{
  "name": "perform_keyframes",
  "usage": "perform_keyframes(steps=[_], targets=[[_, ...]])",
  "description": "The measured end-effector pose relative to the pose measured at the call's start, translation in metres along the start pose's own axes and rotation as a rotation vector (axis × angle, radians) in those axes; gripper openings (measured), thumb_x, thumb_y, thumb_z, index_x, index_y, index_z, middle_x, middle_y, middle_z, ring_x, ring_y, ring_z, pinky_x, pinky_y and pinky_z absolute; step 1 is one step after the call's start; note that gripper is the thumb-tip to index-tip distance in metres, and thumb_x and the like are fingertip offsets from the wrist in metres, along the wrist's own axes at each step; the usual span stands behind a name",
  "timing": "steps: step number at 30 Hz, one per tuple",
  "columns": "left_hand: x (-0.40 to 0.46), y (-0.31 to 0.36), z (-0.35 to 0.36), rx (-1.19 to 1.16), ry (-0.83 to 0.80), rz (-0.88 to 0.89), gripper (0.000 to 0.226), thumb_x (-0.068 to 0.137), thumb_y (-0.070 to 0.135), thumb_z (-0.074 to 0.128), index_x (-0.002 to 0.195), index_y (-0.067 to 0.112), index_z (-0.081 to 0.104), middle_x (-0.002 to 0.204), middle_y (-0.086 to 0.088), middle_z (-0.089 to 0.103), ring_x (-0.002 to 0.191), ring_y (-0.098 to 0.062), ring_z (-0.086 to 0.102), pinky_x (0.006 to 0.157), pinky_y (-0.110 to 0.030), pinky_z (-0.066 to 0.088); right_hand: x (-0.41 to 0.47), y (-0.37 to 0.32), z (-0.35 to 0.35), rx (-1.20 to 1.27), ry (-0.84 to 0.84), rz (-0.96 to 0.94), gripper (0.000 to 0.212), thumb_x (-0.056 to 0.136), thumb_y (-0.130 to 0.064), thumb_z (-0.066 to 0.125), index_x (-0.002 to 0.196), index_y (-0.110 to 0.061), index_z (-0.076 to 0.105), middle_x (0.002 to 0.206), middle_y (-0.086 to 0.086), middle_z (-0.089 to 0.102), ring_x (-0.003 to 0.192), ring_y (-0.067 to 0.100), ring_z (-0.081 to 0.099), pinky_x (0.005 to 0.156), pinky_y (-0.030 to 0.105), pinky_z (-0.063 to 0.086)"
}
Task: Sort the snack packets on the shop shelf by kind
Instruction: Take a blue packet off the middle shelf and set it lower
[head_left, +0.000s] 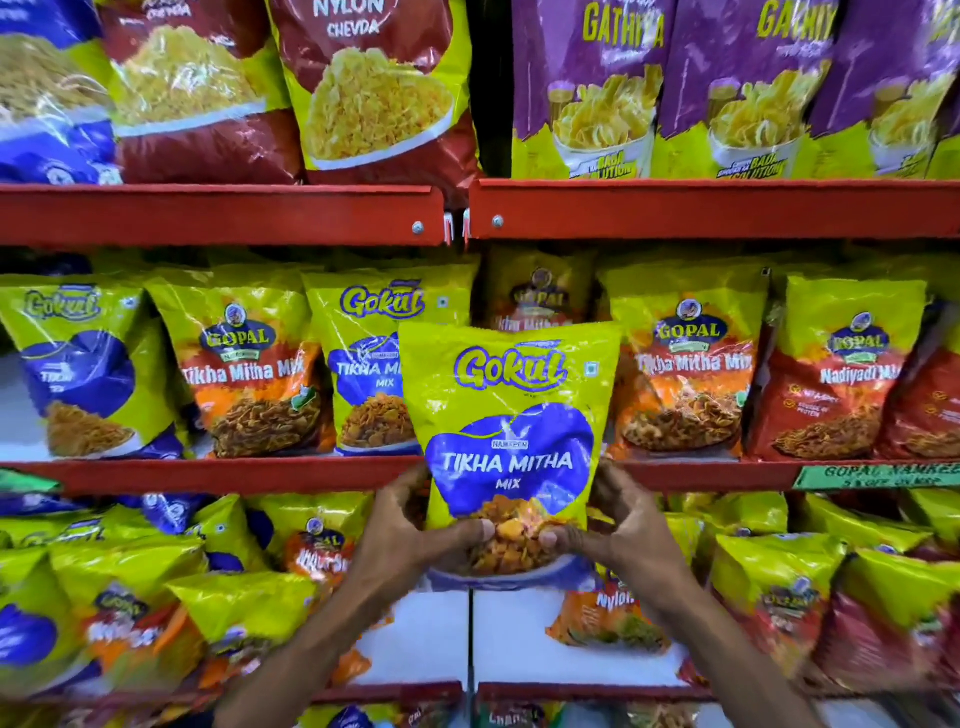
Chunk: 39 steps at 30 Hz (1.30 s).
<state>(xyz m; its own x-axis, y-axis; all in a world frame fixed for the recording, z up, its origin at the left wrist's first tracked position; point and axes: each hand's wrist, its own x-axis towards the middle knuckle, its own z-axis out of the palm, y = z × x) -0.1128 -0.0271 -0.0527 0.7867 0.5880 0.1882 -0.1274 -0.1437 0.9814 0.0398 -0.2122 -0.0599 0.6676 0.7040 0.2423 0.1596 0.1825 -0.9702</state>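
Red shelves (218, 213) in three tiers, packed with snack packets. Top tier: purple packets (597, 88) on the right, maroon packets (374, 83) on the left. Middle tier: yellow-and-blue packets (363, 364) mixed with orange packets (249, 364) and a red packet (831, 374). Bottom tier: jumbled, blurred packets (156, 597). Held packet (509, 415), yellow and blue, upright in front of the middle tier, at the gap between shelf sections. Left hand (410, 530) clasps its lower left edge, right hand (613, 525) its lower right edge; fingers curled, thumbs pressing the front.
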Motion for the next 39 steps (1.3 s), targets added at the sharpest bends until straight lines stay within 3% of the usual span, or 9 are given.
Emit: perform_keyframes(steps=[5, 9, 11, 15, 20, 24, 28, 33, 39], targets=[[-0.045, -0.043, -0.017, 0.031, 0.051, -0.186, 0.062, 0.045, 0.025, 0.093, 0.102, 0.009, 0.071, 0.085, -0.002, 0.08, 0.069, -0.014, 0.068, 0.06, -0.033, 0.059, -0.026, 0.048, 0.02, -0.015, -0.078, 0.186, 0.072, 0.05, -0.017, 0.097, 0.116, -0.015, 0.066, 0.108, 0.001, 0.079, 0.097, 0.013, 0.071, 0.08, 0.029, 0.058], [-0.069, -0.077, -0.024, 0.059, 0.06, -0.338, 0.069, 0.038, 0.028, 0.093, 0.101, 0.01, 0.073, 0.093, -0.002, 0.082, 0.08, -0.018, 0.074, 0.073, -0.038, 0.062, -0.044, 0.083, 0.029, -0.054, -0.112, 0.327, 0.077, 0.043, -0.034, 0.099, 0.112, -0.021, 0.068, 0.108, -0.002, 0.079, 0.105, 0.019, 0.071, 0.089, 0.035, 0.058], [-0.075, -0.091, -0.027, 0.067, 0.061, -0.387, 0.071, 0.036, 0.026, 0.094, 0.102, 0.01, 0.073, 0.091, -0.001, 0.082, 0.079, -0.018, 0.074, 0.073, -0.037, 0.062, -0.052, 0.097, 0.03, -0.061, -0.12, 0.371, 0.067, 0.049, -0.022, 0.098, 0.108, -0.023, 0.068, 0.104, -0.005, 0.08, 0.098, 0.016, 0.071, 0.081, 0.025, 0.058], [-0.088, -0.121, -0.027, 0.053, 0.046, -0.465, 0.07, 0.034, 0.019, 0.093, 0.101, 0.006, 0.075, 0.092, -0.005, 0.082, 0.076, -0.014, 0.072, 0.069, -0.032, 0.062, -0.067, 0.122, 0.031, -0.065, -0.172, 0.454, 0.064, 0.055, -0.017, 0.096, 0.111, -0.027, 0.067, 0.108, -0.003, 0.079, 0.096, 0.016, 0.073, 0.084, 0.037, 0.06], [-0.093, -0.166, -0.025, 0.037, 0.035, -0.63, 0.068, 0.034, 0.013, 0.091, 0.099, 0.002, 0.075, 0.102, -0.022, 0.078, 0.076, -0.018, 0.071, 0.068, -0.031, 0.06, -0.075, 0.167, 0.035, -0.09, -0.197, 0.553, 0.068, 0.048, -0.025, 0.098, 0.11, -0.017, 0.07, 0.109, 0.003, 0.079, 0.094, 0.018, 0.073, 0.085, 0.038, 0.06], [-0.072, -0.186, -0.017, 0.039, 0.097, -0.75, 0.07, 0.029, 0.019, 0.09, 0.094, 0.001, 0.075, 0.092, -0.017, 0.08, 0.076, -0.022, 0.073, 0.066, -0.029, 0.057, -0.056, 0.202, 0.035, -0.128, -0.15, 0.618, 0.051, 0.062, -0.008, 0.091, 0.109, -0.008, 0.071, 0.11, 0.01, 0.078, 0.096, 0.017, 0.07, 0.081, 0.03, 0.059], [-0.037, -0.196, -0.011, 0.071, 0.148, -0.768, 0.028, 0.054, 0.013, 0.088, 0.078, 0.007, 0.076, 0.063, -0.001, 0.076, 0.058, -0.015, 0.068, 0.055, -0.024, 0.052, -0.019, 0.221, 0.04, -0.156, -0.116, 0.641, 0.048, 0.067, -0.021, 0.089, 0.11, -0.008, 0.072, 0.11, 0.009, 0.078, 0.1, 0.022, 0.071, 0.079, 0.03, 0.056], [0.014, -0.225, -0.013, 0.101, 0.165, -0.789, 0.046, 0.049, 0.035, 0.085, 0.088, 0.014, 0.075, 0.072, -0.013, 0.077, 0.063, -0.024, 0.064, 0.065, -0.036, 0.05, 0.028, 0.236, 0.048, -0.109, -0.067, 0.681, 0.024, 0.082, -0.008, 0.077, 0.103, -0.017, 0.071, 0.107, 0.005, 0.076, 0.099, 0.019, 0.069, 0.084, 0.028, 0.056], [0.037, -0.237, -0.004, 0.222, 0.129, -0.802, 0.019, 0.074, 0.015, 0.082, 0.09, 0.014, 0.072, 0.072, 0.003, 0.074, 0.058, -0.01, 0.069, 0.053, -0.018, 0.053, 0.048, 0.262, 0.051, -0.197, -0.042, 0.738, 0.019, 0.082, -0.011, 0.077, 0.086, -0.028, 0.069, 0.109, 0.006, 0.075, 0.107, 0.025, 0.068, 0.095, 0.042, 0.053]])
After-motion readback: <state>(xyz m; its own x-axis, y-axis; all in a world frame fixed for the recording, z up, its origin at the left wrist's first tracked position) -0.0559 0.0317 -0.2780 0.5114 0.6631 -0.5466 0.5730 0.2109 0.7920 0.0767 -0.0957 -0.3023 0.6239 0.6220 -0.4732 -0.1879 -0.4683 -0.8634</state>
